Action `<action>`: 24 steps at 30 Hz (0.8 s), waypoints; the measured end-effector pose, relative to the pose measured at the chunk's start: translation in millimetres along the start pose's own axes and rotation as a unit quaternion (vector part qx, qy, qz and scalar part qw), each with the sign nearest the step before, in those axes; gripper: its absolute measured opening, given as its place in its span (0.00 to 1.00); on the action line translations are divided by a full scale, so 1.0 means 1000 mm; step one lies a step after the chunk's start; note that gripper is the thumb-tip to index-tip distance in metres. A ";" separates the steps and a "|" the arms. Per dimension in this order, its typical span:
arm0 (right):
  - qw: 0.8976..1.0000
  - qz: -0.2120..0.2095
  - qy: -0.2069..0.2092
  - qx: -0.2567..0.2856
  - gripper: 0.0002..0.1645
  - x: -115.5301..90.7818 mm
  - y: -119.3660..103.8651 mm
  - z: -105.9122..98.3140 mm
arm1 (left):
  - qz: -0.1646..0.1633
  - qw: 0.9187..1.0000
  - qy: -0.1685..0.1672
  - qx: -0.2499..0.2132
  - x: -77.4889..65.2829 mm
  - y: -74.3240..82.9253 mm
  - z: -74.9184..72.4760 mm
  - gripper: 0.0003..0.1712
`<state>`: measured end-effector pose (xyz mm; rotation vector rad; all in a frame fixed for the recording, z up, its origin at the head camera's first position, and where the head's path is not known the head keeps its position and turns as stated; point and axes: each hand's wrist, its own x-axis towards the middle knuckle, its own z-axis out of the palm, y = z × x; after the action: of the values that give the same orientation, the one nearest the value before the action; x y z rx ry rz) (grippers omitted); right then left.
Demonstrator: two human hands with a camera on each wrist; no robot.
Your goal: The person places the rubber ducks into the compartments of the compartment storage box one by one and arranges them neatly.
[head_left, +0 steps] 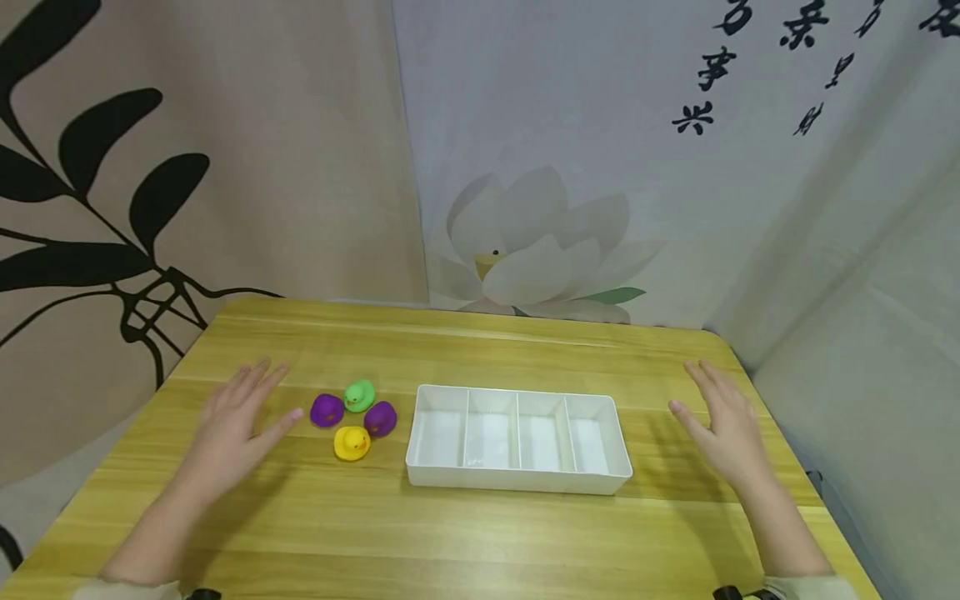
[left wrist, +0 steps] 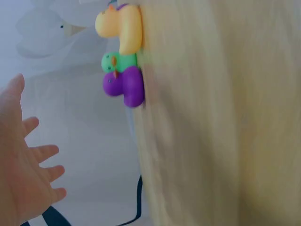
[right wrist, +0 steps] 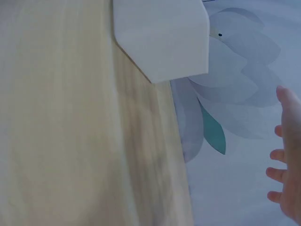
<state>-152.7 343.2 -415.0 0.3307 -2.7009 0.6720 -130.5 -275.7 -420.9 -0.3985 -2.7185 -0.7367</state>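
Note:
My left hand point(head_left: 234, 429) hovers over the table's left side with fingers spread and nothing in it. Just right of its thumb sits a cluster of rubber ducks: a green duck point(head_left: 359, 396) at the back, a yellow duck point(head_left: 352, 443) in front, and a purple duck point(head_left: 327, 410) and another purple duck point(head_left: 380, 419) on either side. The left wrist view shows the yellow duck point(left wrist: 123, 28) side-on. A white tray point(head_left: 520, 479) with several compartments, all bare, lies at mid-table. Beyond its right end my right hand point(head_left: 723, 425) is held up, fingers extended, holding nothing.
The wooden table point(head_left: 480, 542) has rounded far corners. Behind it hangs a curtain point(head_left: 555, 100) printed with a lotus, leaves and dark characters. Its right side point(head_left: 862, 333) runs along the table's right edge.

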 end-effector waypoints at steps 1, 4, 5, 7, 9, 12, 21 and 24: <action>1.000 0.000 0.004 0.010 0.37 -0.001 0.000 0.002 | 0.005 1.000 0.007 -0.009 -0.001 0.002 0.003 0.40; 0.999 0.001 0.014 0.045 0.36 -0.004 0.001 0.010 | 0.012 0.999 0.023 -0.033 -0.003 0.006 0.010 0.38; 0.998 0.002 0.017 0.059 0.35 -0.005 0.001 0.013 | 0.012 0.999 0.027 -0.040 -0.004 0.008 0.013 0.37; 0.996 0.005 0.021 0.087 0.34 -0.007 0.002 0.017 | 0.009 0.998 0.030 -0.052 -0.005 0.011 0.017 0.36; 0.993 0.010 0.023 0.116 0.33 -0.009 0.002 0.021 | 0.004 0.998 0.033 -0.062 -0.006 0.014 0.022 0.35; 0.988 0.021 0.023 0.151 0.31 -0.011 0.001 0.027 | -0.008 0.996 0.034 -0.080 -0.007 0.018 0.027 0.35; 0.979 0.024 0.002 0.205 0.28 -0.018 -0.005 0.042 | -0.045 0.988 0.038 -0.141 -0.012 0.020 0.043 0.33; 0.977 0.013 -0.001 0.214 0.26 -0.019 -0.021 0.039 | -0.057 0.986 0.035 -0.153 -0.013 0.022 0.047 0.32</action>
<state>-139.3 308.8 -446.0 0.3994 -2.5437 1.2640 -121.4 -235.3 -454.8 -0.2776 -2.5818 -1.1833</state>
